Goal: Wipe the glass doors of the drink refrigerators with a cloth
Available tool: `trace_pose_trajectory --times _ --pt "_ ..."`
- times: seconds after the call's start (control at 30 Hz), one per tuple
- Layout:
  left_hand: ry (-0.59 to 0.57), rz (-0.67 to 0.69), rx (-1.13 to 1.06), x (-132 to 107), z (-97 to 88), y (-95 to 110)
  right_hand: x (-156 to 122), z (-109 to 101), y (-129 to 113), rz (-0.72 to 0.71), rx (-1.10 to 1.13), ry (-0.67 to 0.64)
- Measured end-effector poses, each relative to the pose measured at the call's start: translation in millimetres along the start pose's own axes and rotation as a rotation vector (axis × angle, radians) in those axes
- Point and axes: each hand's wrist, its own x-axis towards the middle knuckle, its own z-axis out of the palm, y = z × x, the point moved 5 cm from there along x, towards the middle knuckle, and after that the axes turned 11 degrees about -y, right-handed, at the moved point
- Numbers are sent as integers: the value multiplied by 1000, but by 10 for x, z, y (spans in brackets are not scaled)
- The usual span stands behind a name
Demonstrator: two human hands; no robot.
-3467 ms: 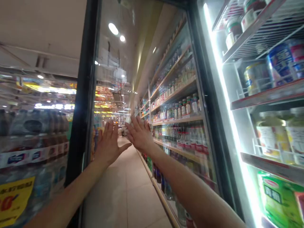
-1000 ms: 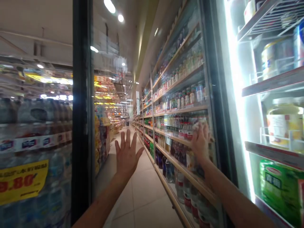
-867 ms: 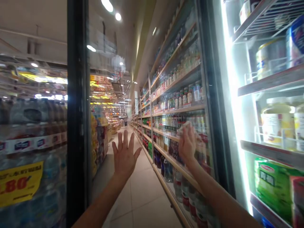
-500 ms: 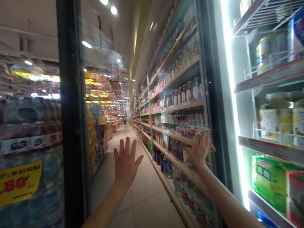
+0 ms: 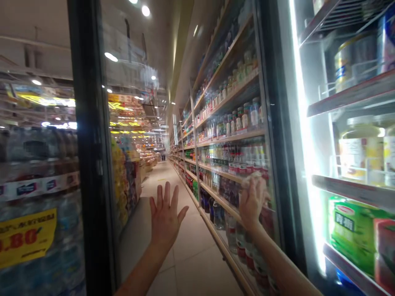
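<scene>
In front of me stands a black-framed glass door (image 5: pixel 142 53), with smears on its pane. My left hand (image 5: pixel 166 216) lies flat against the glass, fingers spread, holding nothing. Over on the right side of the pane, my right hand (image 5: pixel 252 201) presses a crumpled pale cloth (image 5: pixel 253 180) to the glass. The cloth is partly hidden by the fingers. Through the pane I see shelves of bottled drinks and a tiled aisle.
A lit fridge at right holds jars (image 5: pixel 359 148), a can (image 5: pixel 345 65) and a green package (image 5: pixel 352 232) on its shelves. Left of the door frame (image 5: pixel 89 148) are stacked bottle packs (image 5: pixel 40 164) with a yellow price sign (image 5: pixel 27 238). Stocked shelves (image 5: pixel 226 139) line the aisle floor (image 5: pixel 160 176).
My right hand has slid left and slightly down across the glass with the cloth. The left hand stays spread on the pane, with little shift. The view has moved slightly.
</scene>
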Motion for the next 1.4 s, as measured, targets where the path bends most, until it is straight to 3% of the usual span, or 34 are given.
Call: trace_pose_trajectory --times 0.1,0.17,0.23,0.33,0.4,0.47,0.57,0.63,0.7,0.77,0.83,0.87,0.9,1.0,1.07,1.13,1.27,1.33,1.4 --pt "-8 0 -5 -4 2 -8 -318 143 -530 -449 23 -234" --pt "-12 12 -5 -14 -1 -15 -447 149 -533 -591 13 -293" --pt "-6 32 -1 -27 -7 -12 -364 70 -199 -435 -32 -203" --pt "5 38 5 -41 -9 3 -164 -79 353 -5 -73 8" --pt "9 27 2 -46 -4 10 -166 -81 351 83 -63 34" --pt "2 21 -4 -50 8 11 -283 2 46 -54 -51 -62" --pt "-12 14 -9 -59 26 0 -531 133 -446 -421 -29 -259" --pt "-24 14 -7 -66 36 -3 -559 133 -479 -545 -26 -290" --pt "-28 19 -6 -71 38 6 -407 72 -271 -445 -43 -199" --pt "-25 17 -7 -73 30 21 -221 1 -31 -214 -57 -71" --pt "-14 13 -7 -75 14 35 -165 -23 -1 -79 -52 -12" --pt "-11 12 -6 -77 6 40 -198 -6 -92 -102 -45 -36" --pt "-10 12 -5 -79 0 42 -270 26 -234 -188 -34 -94" --pt "-24 19 5 -91 2 27 -623 107 -636 -623 13 -307" --pt "-34 37 16 -106 16 14 -750 96 -589 -767 15 -359" --pt "-35 58 28 -128 30 12 -651 50 -269 -632 -28 -307" --pt "-31 64 49 -192 47 29 -299 -107 426 -62 -90 -38" --pt "-27 73 48 -208 36 15 -162 -91 422 -91 -70 -52" --pt "-25 104 37 -159 2 -45 60 -7 255 -287 -40 -172"
